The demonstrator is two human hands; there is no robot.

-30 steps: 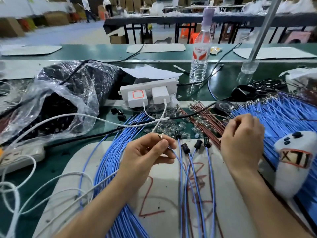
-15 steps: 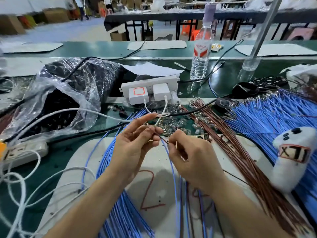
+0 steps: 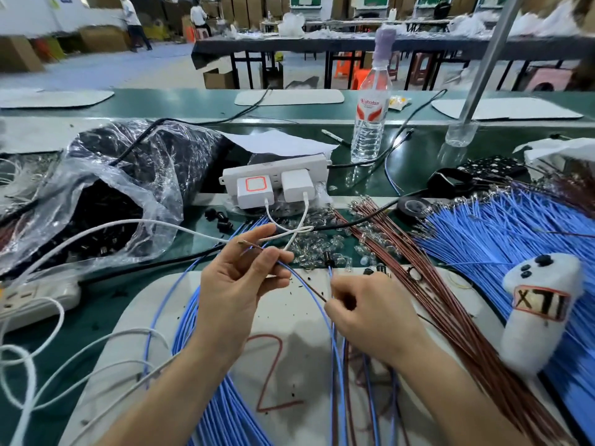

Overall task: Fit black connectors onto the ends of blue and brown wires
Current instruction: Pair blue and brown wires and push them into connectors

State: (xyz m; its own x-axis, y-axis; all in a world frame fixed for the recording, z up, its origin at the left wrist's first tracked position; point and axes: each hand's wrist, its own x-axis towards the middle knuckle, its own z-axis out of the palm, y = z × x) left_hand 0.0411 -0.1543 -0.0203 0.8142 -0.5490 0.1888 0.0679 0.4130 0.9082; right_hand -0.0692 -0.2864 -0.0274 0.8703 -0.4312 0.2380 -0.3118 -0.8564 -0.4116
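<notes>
Near, over the white mat [image 3: 161, 300]: right hand [image 3: 370, 313] curled, pinching a blue wire [image 3: 330, 275] standing up, likely a black connector [image 3: 328, 256] on top. Left of it, left hand [image 3: 238, 284] pinching brown and blue wire ends [image 3: 251, 246], bare tips pointing up-left, away from that connector. Past the mat's far edge: loose black connectors [image 3: 220, 218].

Right hand [image 3: 370, 313] conceals part of its blue wire [image 3: 330, 275]; blue wire bundle [image 3: 225, 410] exits the bottom edge.
</notes>
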